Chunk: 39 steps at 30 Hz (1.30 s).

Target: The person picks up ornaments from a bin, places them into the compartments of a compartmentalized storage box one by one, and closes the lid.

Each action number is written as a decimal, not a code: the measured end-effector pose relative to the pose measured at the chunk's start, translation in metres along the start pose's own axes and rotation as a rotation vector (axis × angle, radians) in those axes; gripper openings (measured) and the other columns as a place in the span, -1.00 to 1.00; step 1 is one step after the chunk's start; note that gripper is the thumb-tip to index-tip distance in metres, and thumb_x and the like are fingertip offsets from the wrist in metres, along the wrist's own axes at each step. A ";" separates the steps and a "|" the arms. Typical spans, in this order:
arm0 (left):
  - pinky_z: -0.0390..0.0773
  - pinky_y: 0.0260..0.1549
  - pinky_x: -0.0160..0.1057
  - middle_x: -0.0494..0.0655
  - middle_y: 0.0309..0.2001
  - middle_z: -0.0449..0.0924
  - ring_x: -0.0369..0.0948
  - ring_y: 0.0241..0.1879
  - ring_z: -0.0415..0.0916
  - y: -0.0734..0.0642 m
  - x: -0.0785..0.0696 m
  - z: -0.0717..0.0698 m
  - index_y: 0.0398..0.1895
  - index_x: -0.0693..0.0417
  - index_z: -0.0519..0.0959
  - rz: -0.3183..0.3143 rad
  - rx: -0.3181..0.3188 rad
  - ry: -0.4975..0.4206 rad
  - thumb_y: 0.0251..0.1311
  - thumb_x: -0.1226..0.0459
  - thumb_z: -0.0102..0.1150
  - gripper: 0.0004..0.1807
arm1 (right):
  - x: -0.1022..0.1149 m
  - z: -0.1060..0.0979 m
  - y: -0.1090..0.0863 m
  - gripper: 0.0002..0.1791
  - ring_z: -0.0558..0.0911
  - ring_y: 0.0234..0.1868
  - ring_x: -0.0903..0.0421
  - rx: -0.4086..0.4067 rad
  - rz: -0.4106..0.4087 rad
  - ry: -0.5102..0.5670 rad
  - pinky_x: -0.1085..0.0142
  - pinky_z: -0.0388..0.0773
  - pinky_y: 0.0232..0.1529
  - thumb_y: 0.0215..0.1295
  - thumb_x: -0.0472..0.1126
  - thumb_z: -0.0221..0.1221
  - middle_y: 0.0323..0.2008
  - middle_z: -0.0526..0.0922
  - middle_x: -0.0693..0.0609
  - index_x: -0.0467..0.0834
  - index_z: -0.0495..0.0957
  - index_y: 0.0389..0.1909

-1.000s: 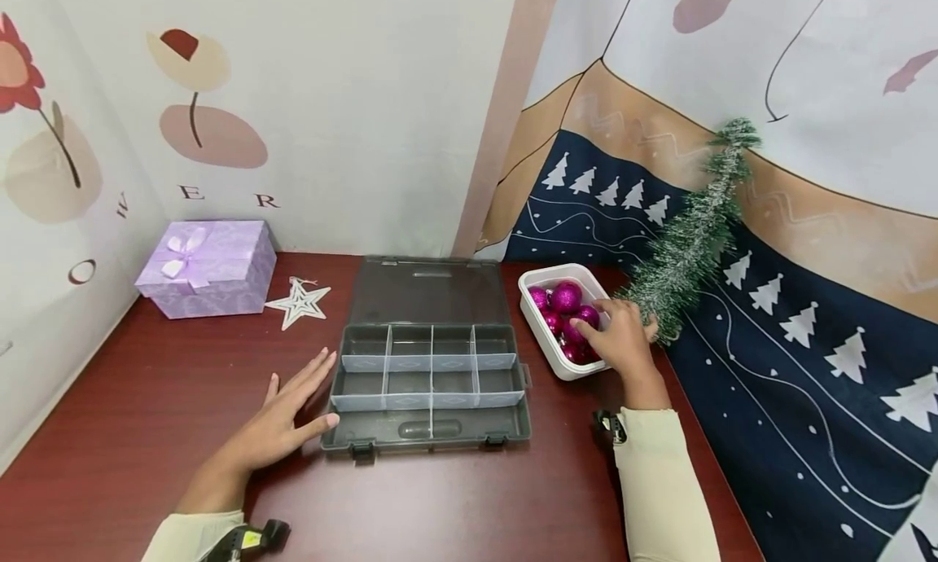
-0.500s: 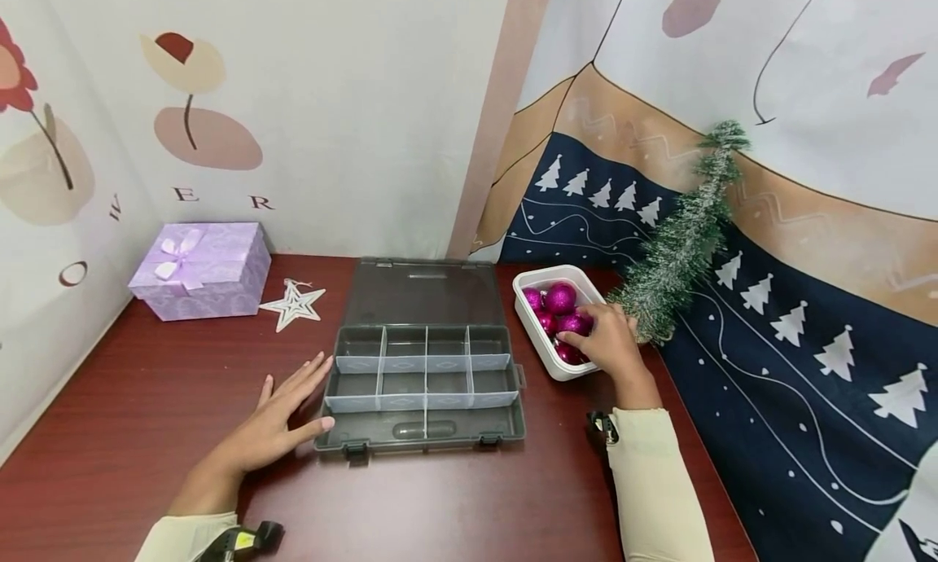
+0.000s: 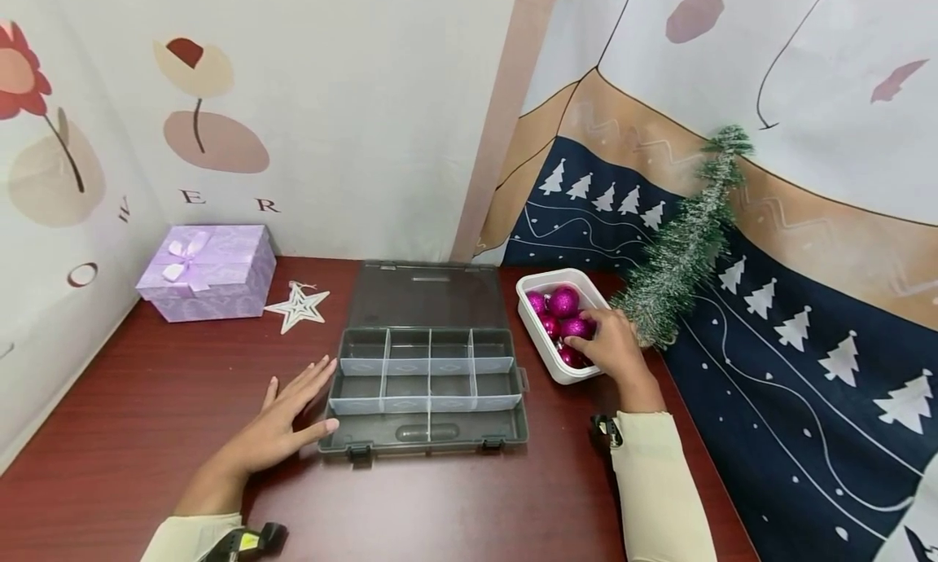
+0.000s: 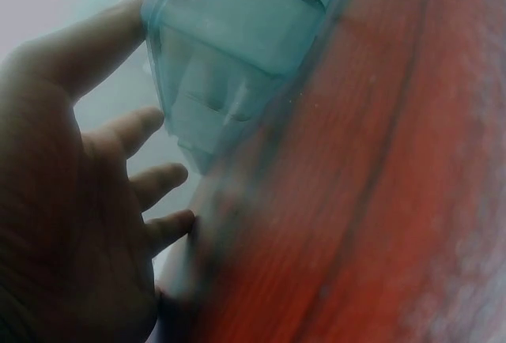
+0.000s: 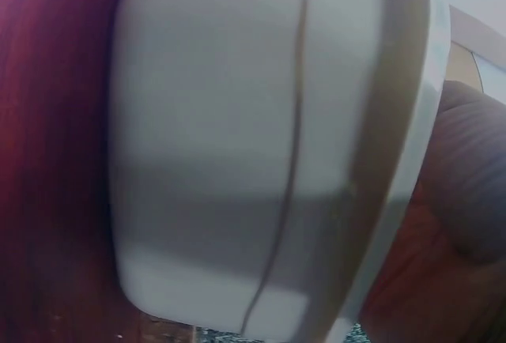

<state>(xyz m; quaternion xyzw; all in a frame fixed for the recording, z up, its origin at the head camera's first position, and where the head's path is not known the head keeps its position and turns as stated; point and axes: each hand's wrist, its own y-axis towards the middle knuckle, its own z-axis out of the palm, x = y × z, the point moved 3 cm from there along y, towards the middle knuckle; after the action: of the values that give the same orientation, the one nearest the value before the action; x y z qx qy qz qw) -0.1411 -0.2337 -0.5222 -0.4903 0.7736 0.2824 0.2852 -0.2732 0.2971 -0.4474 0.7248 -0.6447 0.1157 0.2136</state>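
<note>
My right hand (image 3: pixel 615 349) reaches over the near right rim of a white plastic tub (image 3: pixel 545 344). Its thumb and fingertips pinch a glittery magenta bauble (image 3: pixel 577 327), still down among several other magenta baubles (image 3: pixel 563 301). In the right wrist view the tub's side (image 5: pixel 205 122) fills the middle, and the hand at the right edge hides the baubles. My left hand (image 3: pixel 274 432) has its fingers spread on the table along the left side of a dark clear compartment box (image 3: pixel 425 428). Fingertips and thumb are right at that wall. The lid (image 3: pixel 425 297) lies folded back, and the compartments hold nothing.
At the back left stand a lilac gift box (image 3: pixel 208 273) and a white star ornament (image 3: pixel 299 307). A small frosted tinsel tree (image 3: pixel 681 261) leans behind the tub, close to my right hand. Printed cloth (image 3: pixel 366 122) hangs along the table's back and right.
My right hand has lowered slightly into the tub, and its thumb and fingers have closed round a glittery bauble. The left hand stays in place; the view has shifted a little.
</note>
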 end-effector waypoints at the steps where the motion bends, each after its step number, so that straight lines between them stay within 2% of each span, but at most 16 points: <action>1: -0.59 0.48 0.70 0.39 0.73 0.05 0.59 0.64 -0.03 0.000 0.000 0.001 0.80 -0.07 0.10 -0.002 0.001 0.000 0.40 0.09 0.42 0.00 | 0.001 -0.001 0.000 -0.40 0.43 0.47 -0.51 0.000 -0.008 0.000 -0.49 0.21 0.50 0.28 -0.13 0.53 0.31 0.68 -0.41 -0.38 0.66 0.23; 5: -0.56 0.47 0.72 0.39 0.73 0.06 0.60 0.64 -0.04 -0.002 0.000 0.001 0.79 -0.05 0.11 -0.009 0.003 -0.001 0.39 0.08 0.41 0.00 | 0.005 -0.010 -0.001 -0.42 0.54 0.35 -0.44 -0.006 -0.043 0.016 -0.39 0.41 0.43 0.32 -0.16 0.51 0.29 0.67 -0.44 -0.39 0.65 0.26; 11: -0.54 0.49 0.70 0.30 0.74 0.10 0.53 0.67 -0.06 0.003 -0.001 -0.004 0.79 -0.07 0.11 -0.015 0.003 0.017 0.40 0.05 0.40 -0.01 | 0.019 -0.031 -0.001 -0.44 0.61 0.25 -0.41 0.021 -0.072 0.132 -0.30 0.57 0.31 0.45 -0.25 0.39 0.33 0.63 -0.46 -0.41 0.57 0.38; 14: -0.52 0.50 0.70 0.26 0.74 0.12 0.50 0.68 -0.06 0.006 -0.001 -0.005 0.79 -0.10 0.11 -0.016 0.007 0.026 0.39 0.04 0.40 0.00 | 0.027 -0.038 -0.001 -0.41 0.63 0.17 -0.36 0.042 -0.082 0.155 -0.26 0.61 0.24 0.50 -0.24 0.36 0.36 0.63 -0.43 -0.40 0.52 0.44; 22: -0.51 0.50 0.69 0.26 0.73 0.14 0.50 0.69 -0.06 0.003 0.000 -0.004 0.79 -0.09 0.12 -0.032 0.018 0.023 0.39 0.04 0.41 -0.01 | 0.046 -0.042 0.000 -0.46 0.67 0.22 -0.34 0.085 -0.137 0.207 -0.29 0.65 0.27 0.60 -0.20 0.28 0.35 0.64 -0.35 -0.19 0.51 0.52; 25: -0.52 0.50 0.69 0.26 0.73 0.16 0.50 0.68 -0.06 0.001 0.001 -0.004 0.79 -0.09 0.13 -0.042 0.022 0.019 0.40 0.04 0.40 -0.02 | 0.058 -0.040 0.001 -0.48 0.70 0.22 -0.33 0.116 -0.191 0.272 -0.22 0.67 0.28 0.61 -0.25 0.24 0.36 0.64 -0.37 -0.24 0.50 0.51; 28: -0.52 0.51 0.68 0.25 0.72 0.17 0.50 0.68 -0.07 0.001 0.001 -0.004 0.78 -0.09 0.14 -0.051 0.021 0.014 0.40 0.04 0.39 -0.03 | 0.072 -0.038 0.004 -0.47 0.71 0.06 -0.24 0.168 -0.228 0.363 0.08 0.73 0.07 0.64 -0.31 0.19 0.36 0.63 -0.38 -0.28 0.46 0.54; 30: -0.52 0.51 0.68 0.24 0.72 0.18 0.49 0.68 -0.06 0.001 0.001 -0.004 0.78 -0.09 0.14 -0.052 0.021 0.011 0.40 0.04 0.39 -0.03 | 0.079 -0.035 0.007 -0.47 0.67 -0.05 -0.15 0.193 -0.237 0.417 0.28 0.67 -0.07 0.65 -0.33 0.15 0.36 0.62 -0.37 -0.28 0.44 0.56; 32: -0.52 0.51 0.68 0.23 0.72 0.18 0.49 0.69 -0.06 0.001 0.000 -0.005 0.78 -0.08 0.14 -0.055 0.021 0.009 0.40 0.04 0.39 -0.03 | 0.085 -0.031 0.009 -0.47 0.63 -0.17 -0.07 0.212 -0.251 0.472 0.40 0.60 -0.22 0.67 -0.36 0.11 0.33 0.62 -0.37 -0.28 0.42 0.57; 36: -0.52 0.50 0.69 0.22 0.72 0.18 0.49 0.68 -0.06 0.002 0.001 -0.004 0.78 -0.09 0.14 -0.054 0.023 0.011 0.41 0.03 0.39 -0.03 | 0.091 -0.021 0.013 -0.46 0.70 -0.21 -0.06 0.250 -0.247 0.560 0.42 0.68 -0.18 0.70 -0.36 0.05 0.39 0.57 -0.35 -0.24 0.38 0.61; 39: -0.54 0.50 0.68 0.22 0.73 0.18 0.50 0.69 -0.07 0.002 0.002 -0.003 0.79 -0.10 0.13 -0.053 0.023 0.011 0.42 0.02 0.38 -0.03 | 0.097 -0.013 0.012 -0.43 0.77 -0.09 -0.01 0.318 -0.194 0.720 0.35 0.78 -0.05 0.74 -0.31 -0.01 0.49 0.47 -0.36 -0.17 0.30 0.68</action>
<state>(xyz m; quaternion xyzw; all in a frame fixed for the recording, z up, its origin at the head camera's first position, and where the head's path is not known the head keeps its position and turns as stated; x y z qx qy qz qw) -0.1440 -0.2364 -0.5211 -0.5089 0.7650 0.2631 0.2942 -0.2700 0.2163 -0.3907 0.7195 -0.4311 0.4397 0.3212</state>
